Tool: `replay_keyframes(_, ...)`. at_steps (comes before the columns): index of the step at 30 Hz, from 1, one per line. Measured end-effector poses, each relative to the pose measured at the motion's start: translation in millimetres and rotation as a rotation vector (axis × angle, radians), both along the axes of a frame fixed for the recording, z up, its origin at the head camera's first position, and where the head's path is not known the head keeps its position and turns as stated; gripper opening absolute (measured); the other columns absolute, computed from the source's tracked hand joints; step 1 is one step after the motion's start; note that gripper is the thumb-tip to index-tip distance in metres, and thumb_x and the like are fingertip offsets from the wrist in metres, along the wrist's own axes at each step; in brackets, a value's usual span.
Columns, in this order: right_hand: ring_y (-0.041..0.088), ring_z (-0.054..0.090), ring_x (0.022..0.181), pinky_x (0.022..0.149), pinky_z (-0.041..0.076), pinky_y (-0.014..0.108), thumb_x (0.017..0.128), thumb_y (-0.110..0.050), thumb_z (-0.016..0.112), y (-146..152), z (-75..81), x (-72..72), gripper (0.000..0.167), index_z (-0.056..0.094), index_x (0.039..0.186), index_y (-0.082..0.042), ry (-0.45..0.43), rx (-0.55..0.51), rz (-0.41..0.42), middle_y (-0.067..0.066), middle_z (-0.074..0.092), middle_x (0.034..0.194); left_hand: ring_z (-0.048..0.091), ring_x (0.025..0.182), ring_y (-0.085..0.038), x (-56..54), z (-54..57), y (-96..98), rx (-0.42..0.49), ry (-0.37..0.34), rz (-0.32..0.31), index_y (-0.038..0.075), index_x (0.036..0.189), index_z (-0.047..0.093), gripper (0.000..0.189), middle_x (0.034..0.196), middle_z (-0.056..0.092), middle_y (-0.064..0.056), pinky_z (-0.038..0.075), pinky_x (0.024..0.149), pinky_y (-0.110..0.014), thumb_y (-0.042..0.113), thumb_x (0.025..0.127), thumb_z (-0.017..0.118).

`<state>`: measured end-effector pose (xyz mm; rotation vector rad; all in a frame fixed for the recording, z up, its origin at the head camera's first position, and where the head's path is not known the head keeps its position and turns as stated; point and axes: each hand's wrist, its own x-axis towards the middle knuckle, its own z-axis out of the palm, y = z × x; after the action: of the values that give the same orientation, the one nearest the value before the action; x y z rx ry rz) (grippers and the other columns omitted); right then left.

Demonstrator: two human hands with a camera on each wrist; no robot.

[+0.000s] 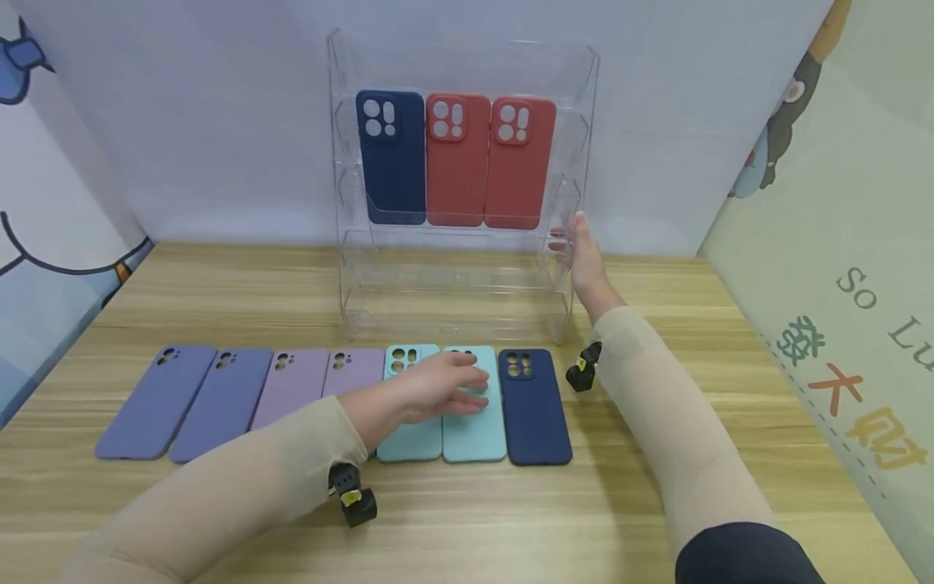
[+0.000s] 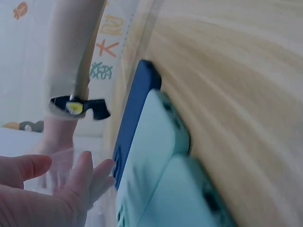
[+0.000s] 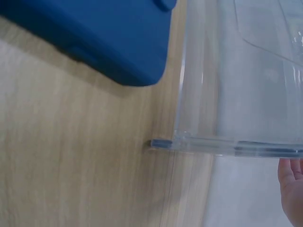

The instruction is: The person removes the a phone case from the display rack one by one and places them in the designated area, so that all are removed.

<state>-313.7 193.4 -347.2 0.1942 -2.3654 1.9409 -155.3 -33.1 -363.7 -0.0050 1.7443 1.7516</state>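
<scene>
Phone cases [image 1: 156, 405] in violet-blue, lilac, turquoise and navy lie in a row on our counter [image 1: 474, 519], and we hold our left hand [image 1: 438, 389], its fingers loosely spread, over the two turquoise cases [image 1: 474, 438]. We rest our right hand [image 1: 588, 264] against the side of the clear acrylic rack [image 1: 467, 284], though we cannot tell whether it grips; one navy case [image 1: 394, 174] and two red cases [image 1: 458, 178] stand side by side there.

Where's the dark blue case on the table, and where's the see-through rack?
Dark blue case [image 1: 537, 418]: head view, middle of its back.
See-through rack [image 1: 456, 253]: head view, its clear front, around the middle.
</scene>
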Motion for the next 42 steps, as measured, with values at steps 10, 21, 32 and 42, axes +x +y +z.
replay_keyframes(10, 0.039, 0.039, 0.124, 0.106, 0.032, 0.046, 0.101, -0.045, 0.007, 8, 2.3, -0.6, 0.065, 0.022, 0.147, -0.001, 0.022, 0.037, 0.062, 0.026, 0.038, 0.138, 0.057, 0.104, -0.019, -35.7, 42.9, -89.7, -0.131, 0.791, 0.518, -0.002, 0.124, 0.051, 0.029, 0.116, 0.060, -0.015, 0.049, 0.087, -0.028, 0.008, 0.097, 0.047)
replay_keyframes(21, 0.025, 0.031, 0.133, 0.109, 0.027, 0.030, 0.102, -0.031, 0.032, 9, 32.8, 19.0, 0.052, 0.029, 0.143, 0.002, 0.249, 0.034, -0.122, 0.017, 0.034, 0.145, 0.019, 0.138, -0.024, -91.0, 43.8, -122.7, -0.247, 0.566, 0.541, 0.009, 0.149, 0.015, 0.063, 0.152, 0.020, -0.012, 0.016, 0.113, -0.036, 0.038, 0.099, 0.039)
replay_keyframes(32, 0.027, 0.051, 0.111, 0.094, 0.044, 0.035, 0.099, -0.006, 0.040, -87, 119.9, 41.4, 0.035, 0.044, 0.132, 0.006, 0.403, -0.002, 0.179, 0.022, 0.053, 0.120, 0.011, 0.140, -0.027, -113.5, 38.1, -123.5, -0.232, 0.469, 0.511, 0.012, 0.150, 0.014, 0.054, 0.154, 0.015, -0.011, 0.011, 0.113, -0.044, 0.026, 0.100, 0.030)
replay_keyframes(42, 0.011, 0.046, 0.121, 0.094, 0.044, 0.026, 0.100, -0.018, 0.042, -137, 130.7, 3.8, 0.050, 0.027, 0.148, -0.014, 0.263, 0.112, 0.285, -0.003, 0.035, 0.147, 0.008, 0.140, -0.031, -117.4, 19.2, -132.0, -0.268, 0.389, 0.403, 0.018, 0.151, 0.009, 0.056, 0.155, 0.010, -0.010, 0.009, 0.112, -0.050, 0.025, 0.099, 0.028)
